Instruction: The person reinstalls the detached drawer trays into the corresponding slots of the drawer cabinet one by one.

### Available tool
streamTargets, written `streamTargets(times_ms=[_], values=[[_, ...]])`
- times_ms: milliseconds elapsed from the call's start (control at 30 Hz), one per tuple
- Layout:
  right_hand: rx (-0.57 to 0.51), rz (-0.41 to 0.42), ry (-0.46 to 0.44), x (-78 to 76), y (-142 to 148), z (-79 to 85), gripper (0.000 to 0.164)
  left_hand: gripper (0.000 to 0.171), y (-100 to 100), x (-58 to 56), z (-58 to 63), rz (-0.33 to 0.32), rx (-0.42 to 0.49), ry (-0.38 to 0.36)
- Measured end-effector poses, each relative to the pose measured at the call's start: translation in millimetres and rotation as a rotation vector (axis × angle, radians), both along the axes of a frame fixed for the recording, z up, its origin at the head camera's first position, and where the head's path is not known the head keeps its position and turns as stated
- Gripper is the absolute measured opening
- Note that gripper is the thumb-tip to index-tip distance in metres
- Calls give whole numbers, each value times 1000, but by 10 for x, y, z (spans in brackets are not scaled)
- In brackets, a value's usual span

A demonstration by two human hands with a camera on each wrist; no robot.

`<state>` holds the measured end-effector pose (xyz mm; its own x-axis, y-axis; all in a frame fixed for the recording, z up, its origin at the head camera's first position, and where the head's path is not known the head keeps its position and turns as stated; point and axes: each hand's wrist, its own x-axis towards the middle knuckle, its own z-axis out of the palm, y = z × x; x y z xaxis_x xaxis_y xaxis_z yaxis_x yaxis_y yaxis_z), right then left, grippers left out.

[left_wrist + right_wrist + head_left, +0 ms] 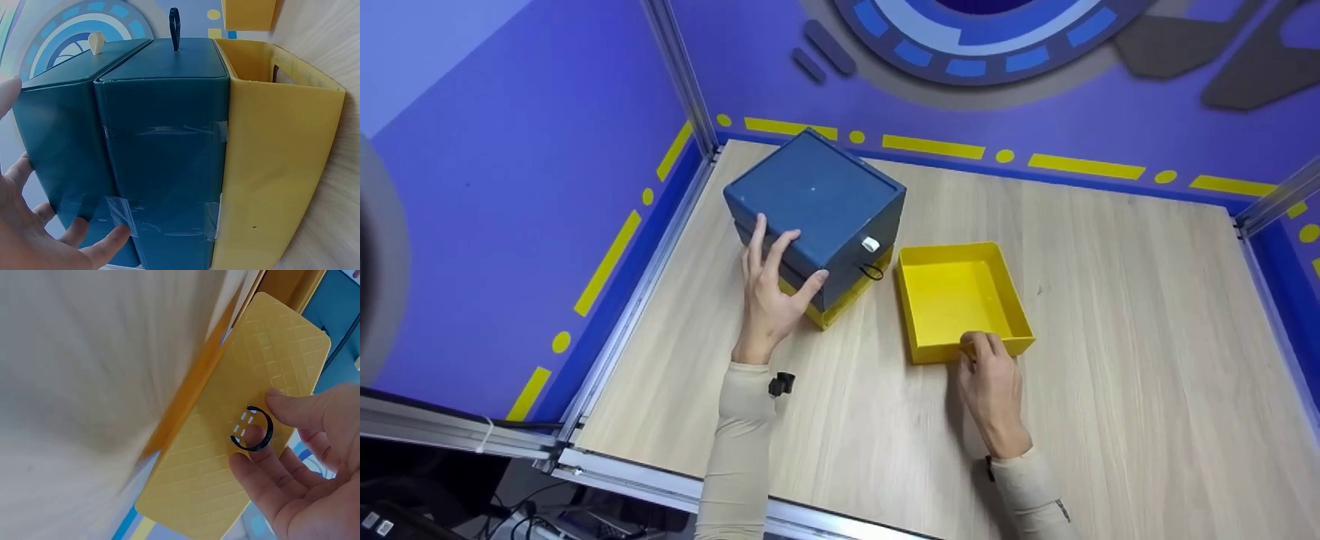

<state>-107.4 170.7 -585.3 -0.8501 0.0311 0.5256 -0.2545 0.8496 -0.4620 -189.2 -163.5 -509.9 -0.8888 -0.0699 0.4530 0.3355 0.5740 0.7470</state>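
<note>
A stack of drawer boxes stands at the left of the table: two dark blue boxes (pixel 814 195) over a yellow casing (pixel 278 163) with an open front. The top box has a pale pull tab (pixel 871 244), the one below a black loop (pixel 871 272). My left hand (pixel 772 300) rests spread on the blue boxes, fingertips on their side and top edge. To the right, a yellow drawer (pixel 952 292) sits on the table, apart from the stack, nothing inside. My right hand (pixel 994 382) holds its black loop handle (pixel 270 433), one finger through it.
The wooden tabletop (pixel 1125 360) is bounded by printed blue panels (pixel 1080 127) at the back and sides. A metal rail (pixel 630 480) runs along the front edge. Below it at the lower left are cables and dark equipment (pixel 592 521).
</note>
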Motion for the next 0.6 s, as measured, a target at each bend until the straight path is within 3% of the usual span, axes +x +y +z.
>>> streamTargets(times_ms=[300, 600], values=[[-18, 87, 38, 220, -44, 26, 34, 65, -8, 1, 3, 1, 7, 8], [14, 205, 133, 292, -158, -31, 33, 65, 3, 11, 20, -12, 10, -8]])
